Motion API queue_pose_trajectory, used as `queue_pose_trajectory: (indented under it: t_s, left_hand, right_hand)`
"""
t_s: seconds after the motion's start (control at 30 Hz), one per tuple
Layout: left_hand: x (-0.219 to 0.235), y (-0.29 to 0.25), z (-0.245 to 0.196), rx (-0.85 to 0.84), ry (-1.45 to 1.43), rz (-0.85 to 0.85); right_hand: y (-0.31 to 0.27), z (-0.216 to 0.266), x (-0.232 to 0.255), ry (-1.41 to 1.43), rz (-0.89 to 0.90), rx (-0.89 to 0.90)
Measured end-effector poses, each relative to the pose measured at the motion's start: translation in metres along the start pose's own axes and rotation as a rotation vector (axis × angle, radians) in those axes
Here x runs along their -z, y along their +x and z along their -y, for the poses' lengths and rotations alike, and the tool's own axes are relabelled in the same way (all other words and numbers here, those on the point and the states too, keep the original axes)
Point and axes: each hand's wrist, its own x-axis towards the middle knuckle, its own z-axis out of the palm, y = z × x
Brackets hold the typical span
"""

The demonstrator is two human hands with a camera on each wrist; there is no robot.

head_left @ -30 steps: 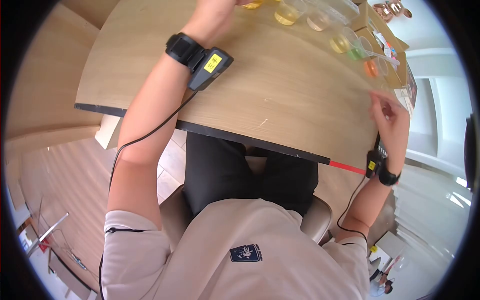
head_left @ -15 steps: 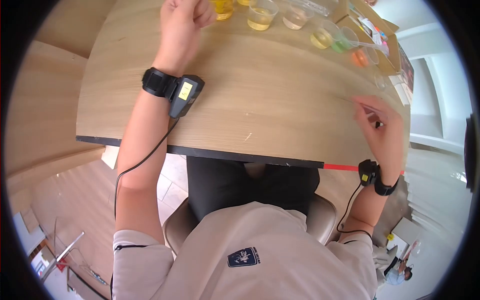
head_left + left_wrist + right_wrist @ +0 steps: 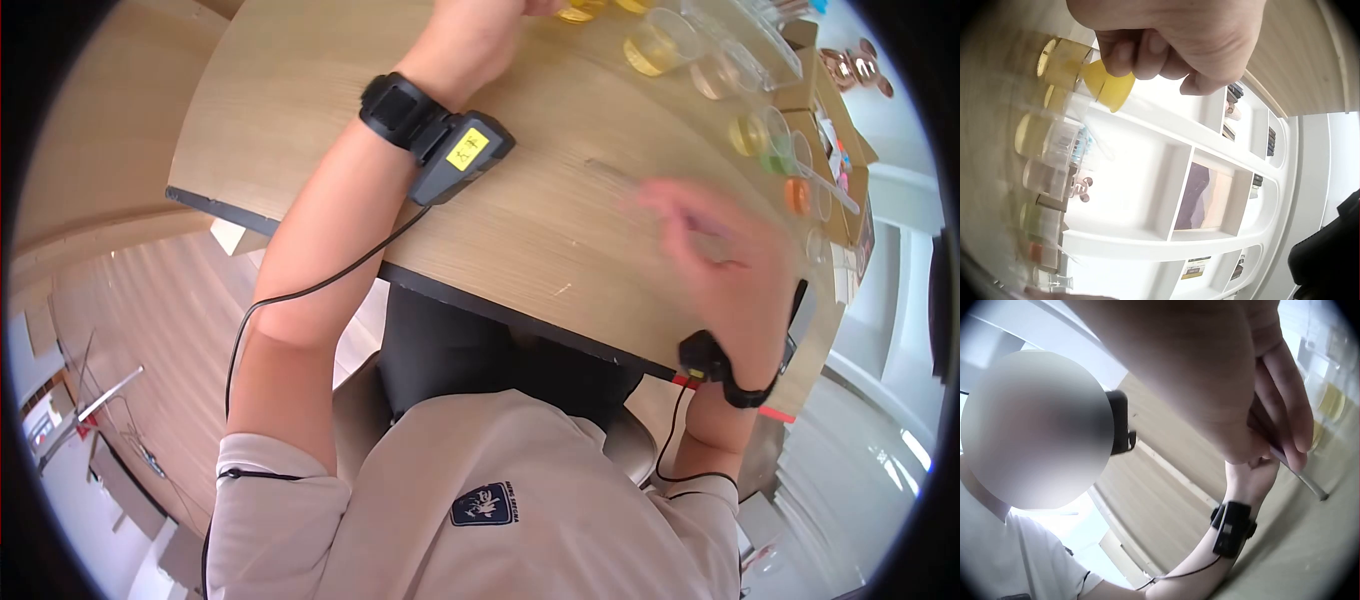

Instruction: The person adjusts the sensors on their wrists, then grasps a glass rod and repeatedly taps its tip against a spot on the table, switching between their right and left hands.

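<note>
In the left wrist view my left hand [image 3: 1179, 44] has its fingers curled, beside a yellow cup-shaped piece [image 3: 1112, 92]. That piece sits at the mouth of a clear cup [image 3: 1060, 61] with yellow liquid in the bottom. Whether my left fingers grip the yellow piece I cannot tell. My right hand [image 3: 715, 245], blurred in the head view, is over the right part of the table. Its fingers pinch a slim stick [image 3: 1310, 484], whose end points out beyond the fingertips in the right wrist view.
A row of clear cups lines the far right of the wooden table [image 3: 500, 210], among them a pale yellow one [image 3: 655, 50] and an orange one [image 3: 797, 195]. Behind them are a clear plastic tray [image 3: 750, 45] and a cardboard box [image 3: 850, 150]. White shelves [image 3: 1147, 187] stand beyond.
The head view has swung. My right hand has moved left over the table, with the stick still pinched; my left hand stays near the yellow cups.
</note>
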Motion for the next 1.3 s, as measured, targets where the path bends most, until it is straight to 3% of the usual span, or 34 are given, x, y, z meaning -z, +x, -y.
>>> queue_pose_trajectory:
  t_s: [0.03,0.17,0.27,0.33,0.47,0.53,0.67,0.73,0.83,0.93,1.07,1.3]
  left_hand:
    - [0.001,0.001,0.001,0.0,-0.003,0.016]
    - [0.001,-0.002,0.001,0.033,-0.025,0.023]
    - [0.002,-0.001,-0.001,0.032,-0.055,0.039]
    - [0.003,-0.001,-0.001,0.027,-0.035,0.036]
    - [0.006,-0.003,-0.003,0.026,-0.003,0.006]
    - [0.006,-0.005,-0.003,0.02,0.019,0.002]
    - [0.009,-0.002,-0.004,0.025,0.036,-0.019]
    - [0.009,-0.004,-0.004,0.032,0.021,-0.006]
    - [0.01,-0.002,-0.003,0.017,0.021,0.022]
    - [0.011,0.001,-0.005,0.003,0.041,0.021]
    - [0.013,0.001,-0.005,0.025,0.027,-0.004]
    - [0.018,0.003,-0.004,0.03,0.056,-0.017]
  right_hand:
    - [0.003,-0.002,0.002,0.052,-0.065,-0.127]
    - [0.009,-0.007,0.001,-0.028,-0.025,-0.06]
    - [-0.003,0.003,0.006,-0.015,0.126,0.03]
    - [-0.009,-0.007,0.018,0.128,0.094,-0.182]
    - [-0.007,-0.011,0.024,0.074,0.071,-0.274]
    - [0.004,-0.009,0.013,0.004,0.035,-0.062]
    - [0.013,-0.016,0.016,0.127,0.041,-0.081]
    - [0.015,-0.011,0.022,-0.026,0.153,0.049]
    - [0.014,-0.005,0.034,-0.087,0.158,-0.033]
    - [0.025,-0.006,0.053,-0.184,0.088,0.003]
    - [0.025,-0.004,0.069,-0.198,0.138,-0.033]
    - [0.028,-0.008,0.053,-0.165,0.215,0.109]
